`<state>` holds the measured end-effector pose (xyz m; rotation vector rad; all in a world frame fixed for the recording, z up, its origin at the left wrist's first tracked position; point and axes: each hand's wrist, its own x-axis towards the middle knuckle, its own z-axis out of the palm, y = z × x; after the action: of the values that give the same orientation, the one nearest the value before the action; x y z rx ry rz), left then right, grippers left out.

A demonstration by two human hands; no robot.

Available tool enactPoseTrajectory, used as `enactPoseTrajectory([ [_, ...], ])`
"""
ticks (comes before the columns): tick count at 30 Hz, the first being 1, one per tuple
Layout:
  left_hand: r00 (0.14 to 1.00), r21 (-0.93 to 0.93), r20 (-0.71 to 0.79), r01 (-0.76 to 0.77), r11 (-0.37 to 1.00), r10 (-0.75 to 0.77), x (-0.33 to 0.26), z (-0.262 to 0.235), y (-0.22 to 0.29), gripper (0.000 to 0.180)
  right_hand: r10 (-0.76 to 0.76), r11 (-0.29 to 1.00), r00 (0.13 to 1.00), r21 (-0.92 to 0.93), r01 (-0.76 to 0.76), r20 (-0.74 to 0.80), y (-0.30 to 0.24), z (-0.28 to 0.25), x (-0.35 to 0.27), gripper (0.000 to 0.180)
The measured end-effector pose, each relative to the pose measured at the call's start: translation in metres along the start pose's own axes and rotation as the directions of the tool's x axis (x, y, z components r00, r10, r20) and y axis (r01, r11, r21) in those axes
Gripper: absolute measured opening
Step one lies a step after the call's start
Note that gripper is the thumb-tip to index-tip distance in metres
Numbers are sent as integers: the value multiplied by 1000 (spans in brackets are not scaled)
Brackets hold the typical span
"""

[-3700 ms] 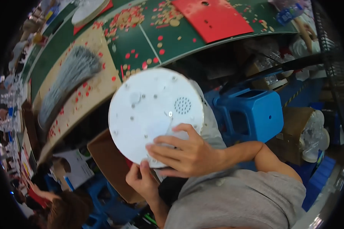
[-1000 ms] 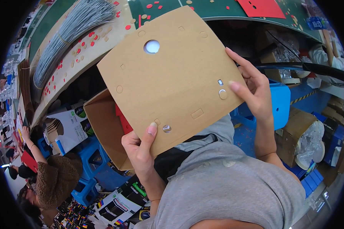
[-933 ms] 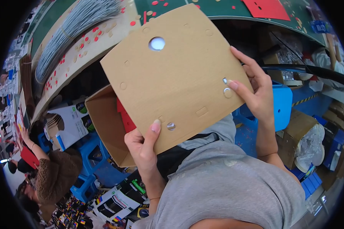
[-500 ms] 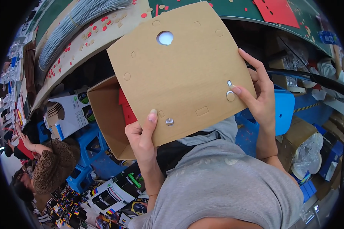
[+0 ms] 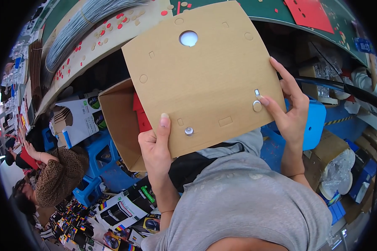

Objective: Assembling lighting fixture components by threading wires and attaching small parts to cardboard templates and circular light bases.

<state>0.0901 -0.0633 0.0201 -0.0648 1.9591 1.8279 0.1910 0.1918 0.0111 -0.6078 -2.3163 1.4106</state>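
Note:
A flat brown cardboard sheet [image 5: 197, 83] is held up in front of me, above my lap. One large round hole is punched through near its far edge, and several small round and oblong cut-outs are scored across it. My left hand [image 5: 156, 144] pinches the near left corner, thumb on top and fingers curled at the edge and underneath. On the right side, my right hand [image 5: 292, 104] grips the edge, its thumb lying beside a partly loosened round piece [image 5: 257, 106] and a small open slot. The fingers under the sheet are hidden.
Beyond the sheet, a table [image 5: 100, 25] carries a bundle of grey wires [image 5: 71, 35], scattered punched discs and a red sheet [image 5: 310, 14]. A cardboard box [image 5: 119, 125] with red pieces stands at left by blue stools [image 5: 100, 154]. Another person [image 5: 56, 180] works at far left.
The sheet has shifted slightly right in view, with both hands still holding it. My left thumb has straightened a little at the near left corner.

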Motion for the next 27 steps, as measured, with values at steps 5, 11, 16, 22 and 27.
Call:
enactPoseTrajectory([
  [5,999,-4,23,-31,1000,31,1,0,0,40,-201,920,980,-340,193,13,-11,-10,6,61],
  [11,1000,-39,22,-18,999,19,4,10,2,37,-441,825,842,-227,517,312,-72,27,-1,48],
  [16,997,-26,11,-72,997,72,3,9,2,35,-537,774,780,-179,607,320,-61,63,-6,35],
  [22,1000,-5,-1,-9,1000,9,2,2,2,36,-491,854,841,-66,517,229,-60,25,6,18],
  [27,999,27,-36,-22,999,23,6,10,4,38,-379,802,925,-504,320,-15,-16,-7,34,42],
])
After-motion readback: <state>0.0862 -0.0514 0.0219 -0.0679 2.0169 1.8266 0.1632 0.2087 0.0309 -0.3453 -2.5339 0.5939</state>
